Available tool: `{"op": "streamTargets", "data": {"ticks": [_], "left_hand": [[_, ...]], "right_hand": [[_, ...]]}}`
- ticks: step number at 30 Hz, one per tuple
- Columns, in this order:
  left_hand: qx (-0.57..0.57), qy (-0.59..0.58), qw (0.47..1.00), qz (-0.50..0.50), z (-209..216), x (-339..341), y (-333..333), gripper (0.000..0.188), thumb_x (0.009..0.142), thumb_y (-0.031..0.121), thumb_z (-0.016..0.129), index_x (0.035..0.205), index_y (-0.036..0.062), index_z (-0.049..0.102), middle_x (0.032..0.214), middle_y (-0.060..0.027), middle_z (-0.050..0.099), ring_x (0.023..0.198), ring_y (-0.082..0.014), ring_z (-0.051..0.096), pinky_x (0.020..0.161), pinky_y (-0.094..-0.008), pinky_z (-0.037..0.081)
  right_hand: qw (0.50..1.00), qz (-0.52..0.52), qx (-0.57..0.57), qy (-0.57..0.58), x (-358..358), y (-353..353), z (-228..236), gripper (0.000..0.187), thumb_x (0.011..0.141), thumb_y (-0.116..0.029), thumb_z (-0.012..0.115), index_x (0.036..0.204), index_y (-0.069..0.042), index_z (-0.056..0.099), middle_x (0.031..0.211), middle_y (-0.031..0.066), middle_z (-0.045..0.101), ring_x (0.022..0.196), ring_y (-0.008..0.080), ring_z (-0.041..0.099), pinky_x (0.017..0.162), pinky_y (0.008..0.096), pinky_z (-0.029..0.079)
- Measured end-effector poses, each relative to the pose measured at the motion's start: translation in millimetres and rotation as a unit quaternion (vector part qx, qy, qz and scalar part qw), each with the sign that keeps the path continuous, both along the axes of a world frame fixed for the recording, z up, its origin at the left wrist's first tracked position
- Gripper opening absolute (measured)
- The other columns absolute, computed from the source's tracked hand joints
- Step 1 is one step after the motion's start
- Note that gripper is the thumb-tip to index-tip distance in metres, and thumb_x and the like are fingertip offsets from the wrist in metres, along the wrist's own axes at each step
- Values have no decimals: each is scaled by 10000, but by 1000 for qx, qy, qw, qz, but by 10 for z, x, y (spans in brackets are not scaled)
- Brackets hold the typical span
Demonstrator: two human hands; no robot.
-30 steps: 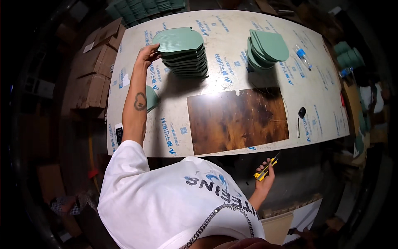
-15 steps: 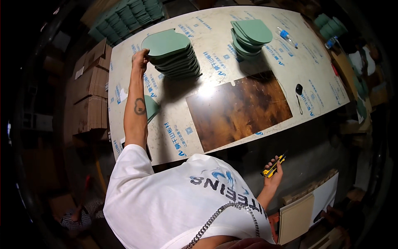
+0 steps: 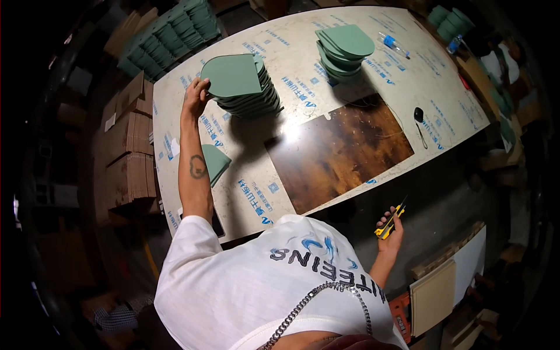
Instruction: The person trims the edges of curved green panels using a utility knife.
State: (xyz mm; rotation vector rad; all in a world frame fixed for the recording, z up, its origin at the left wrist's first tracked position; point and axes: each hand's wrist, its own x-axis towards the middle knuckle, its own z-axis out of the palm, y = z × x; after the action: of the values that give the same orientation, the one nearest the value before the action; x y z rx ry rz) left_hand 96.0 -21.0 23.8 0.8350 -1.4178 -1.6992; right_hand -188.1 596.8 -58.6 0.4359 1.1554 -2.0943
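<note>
At the far left of the table, a tall stack of green sheets (image 3: 252, 107) is topped by a D-shaped green sheet (image 3: 233, 76), whose straight side faces right. My left hand (image 3: 197, 95) reaches out to this top sheet and pinches its left edge. Low on the right, off the table's near edge, my right hand (image 3: 392, 231) is closed around a yellow utility knife (image 3: 385, 230), its tip pointing up and away. Beside my left forearm lies a green piece (image 3: 216, 163), partly covered by the arm.
A brown marbled board (image 3: 341, 154) lies mid-table (image 3: 251, 192). Behind it stands a smaller green stack (image 3: 344, 52), near a plastic bottle (image 3: 394, 45). A black object with a strap (image 3: 419, 114) rests at right. Cardboard (image 3: 128, 143) is piled left; pale panels (image 3: 434, 294) stand lower right.
The top of the left stack now shows a D-shaped outline with a straight right side instead of a rounded one. My left hand stays at its edge. The right hand shifted slightly right and up.
</note>
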Motion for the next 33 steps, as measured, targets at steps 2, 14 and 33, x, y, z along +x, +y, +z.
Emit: {"op": "streamTargets", "data": {"ticks": [2,14,33], "left_hand": [[-30,34,999,-25,41,-15,155,234,902,200,616,1015,14,530,872,-41,549,760,-136,564,716,-301,526],[259,-41,918,-297,-1474,-1624,3068,441,907,441,579,1188,104,525,1008,-50,605,839,-187,598,672,-309,541],[-513,-282,789,-187,-1941,-2401,3709,450,872,178,576,1258,-31,476,1297,-293,413,1192,-441,396,984,-523,313]], "right_hand": [[1000,2,0,3,34,-59,57,251,950,-177,522,1172,-61,544,867,49,554,711,131,540,601,268,474],[996,-79,32,-15,298,-127,-54,238,941,-158,554,1134,-66,450,1060,146,604,938,266,621,776,390,531],[995,36,76,48,539,405,-368,280,982,-160,477,1223,-18,469,1053,162,631,782,171,611,662,274,523]]}}
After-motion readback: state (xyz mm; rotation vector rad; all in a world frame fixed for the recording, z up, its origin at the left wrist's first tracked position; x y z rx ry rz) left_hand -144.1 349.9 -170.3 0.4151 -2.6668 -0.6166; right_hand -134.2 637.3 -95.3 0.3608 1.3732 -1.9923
